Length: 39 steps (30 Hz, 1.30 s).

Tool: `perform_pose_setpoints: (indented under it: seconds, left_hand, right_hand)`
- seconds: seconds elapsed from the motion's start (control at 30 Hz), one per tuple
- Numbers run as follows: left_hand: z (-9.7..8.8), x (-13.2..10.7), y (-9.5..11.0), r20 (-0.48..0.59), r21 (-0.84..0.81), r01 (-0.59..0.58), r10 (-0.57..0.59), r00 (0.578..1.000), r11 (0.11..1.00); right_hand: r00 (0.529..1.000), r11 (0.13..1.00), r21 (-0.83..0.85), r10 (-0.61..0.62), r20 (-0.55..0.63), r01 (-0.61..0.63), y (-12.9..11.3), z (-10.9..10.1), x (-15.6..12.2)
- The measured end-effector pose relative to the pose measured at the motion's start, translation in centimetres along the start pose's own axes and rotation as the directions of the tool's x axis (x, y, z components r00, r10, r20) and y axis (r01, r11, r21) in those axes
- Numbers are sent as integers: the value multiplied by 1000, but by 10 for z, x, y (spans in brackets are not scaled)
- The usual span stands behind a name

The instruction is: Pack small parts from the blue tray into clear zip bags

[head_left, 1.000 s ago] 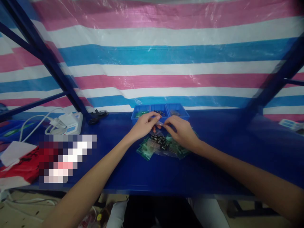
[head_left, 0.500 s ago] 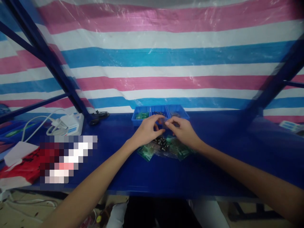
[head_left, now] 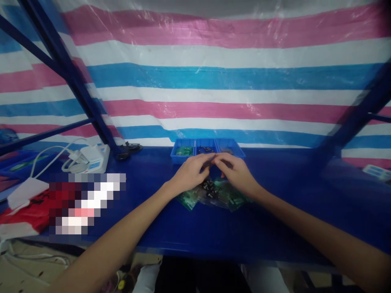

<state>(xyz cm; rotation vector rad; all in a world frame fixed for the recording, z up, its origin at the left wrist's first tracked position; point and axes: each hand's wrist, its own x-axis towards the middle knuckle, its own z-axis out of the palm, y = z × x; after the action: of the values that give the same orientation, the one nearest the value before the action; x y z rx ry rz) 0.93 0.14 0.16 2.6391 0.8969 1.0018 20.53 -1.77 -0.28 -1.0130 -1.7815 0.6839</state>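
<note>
Both of my hands meet at the middle of a blue table point(head_left: 275, 211). My left hand point(head_left: 191, 173) and my right hand point(head_left: 233, 171) have their fingers pinched together, fingertips touching, around something too small to make out. Under them lies a heap of green circuit boards in clear bags point(head_left: 220, 197) with small dark parts on top. Just behind the hands stands a blue tray with three compartments point(head_left: 180, 156); its left compartment holds green pieces and the middle one dark bits.
A white power adapter with cables point(head_left: 91, 158) lies at the left, with white and red packets point(head_left: 24, 203) nearer the edge. Dark blue frame bars point(head_left: 76, 89) slant up on both sides. A striped pink, white and blue tarp hangs behind.
My hands have closed together more tightly over the heap. The clear bag seen between my fingers a second ago no longer shows. The camera has tilted slightly.
</note>
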Motion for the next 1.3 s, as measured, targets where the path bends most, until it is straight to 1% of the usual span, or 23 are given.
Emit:
perform_pose_setpoints:
  seconds: [0.1, 0.2, 0.3, 0.43, 0.5, 0.6, 0.7, 0.83, 0.9, 0.93, 1.0, 1.1, 1.17, 1.2, 1.3]
  left_hand:
    - [-1, 0, 1, -1, -76, 26, -26, 1000, 997]
    - [-2, 0, 1, -53, -79, 59, -64, 997, 995]
    - [-2, -1, 1, -97, -73, 79, -86, 992, 994]
    - [-1, -2, -2, -53, -50, 70, -73, 996, 996]
    - [0, -3, -4, -41, -23, 53, -54, 998, 998]
    - [0, -3, -5, -65, 16, 39, -38, 997, 999]
    - [-2, -2, -2, -93, 49, 35, -31, 995, 998]
    - [-5, 1, 2, -116, 53, 44, -37, 993, 998]
    - [-5, 1, 2, -139, 33, 61, -56, 989, 998]
    - [-4, 2, 2, -157, 19, 67, -64, 986, 998]
    - [-3, 2, 1, -203, -6, 71, -71, 977, 997]
    - [-1, 2, 1, -239, -44, 61, -70, 969, 997]
    - [1, 1, 3, -210, -81, 49, -65, 975, 995]
    - [1, 1, 4, -184, -98, 42, -60, 981, 994]
    - [2, 0, 7, -104, -113, 22, -33, 994, 993]
  right_hand:
    - [1000, 1000, 15, 25, 10, -25, -1, 0, 0]
    - [997, 997, 43, 71, 6, -72, -2, 0, 1]
    - [994, 992, 80, 99, -41, -96, -2, -1, 3]
    - [991, 986, 133, 108, -76, -97, -2, -4, 5]
    - [992, 983, 160, 105, -65, -94, -2, -4, 6]
    - [997, 980, 185, 77, -24, -71, -1, -2, 5]
    - [999, 988, 143, 51, 0, -51, 2, 0, 5]
    - [999, 998, -49, 40, -21, -41, 5, 0, 4]
    - [999, 989, -141, 36, 14, -33, 5, 0, 3]
    - [998, 987, -160, 44, 43, -37, 4, 0, 3]
    - [992, 989, -132, 84, 94, -71, 2, 0, 3]
    - [978, 986, -2, 167, 125, -168, -1, 0, 3]
    - [974, 977, 65, 196, 110, -204, -1, -1, 4]
    - [977, 977, 80, 191, 98, -199, -1, -1, 4]
    - [992, 989, 90, 113, 60, -118, 0, -3, 5]
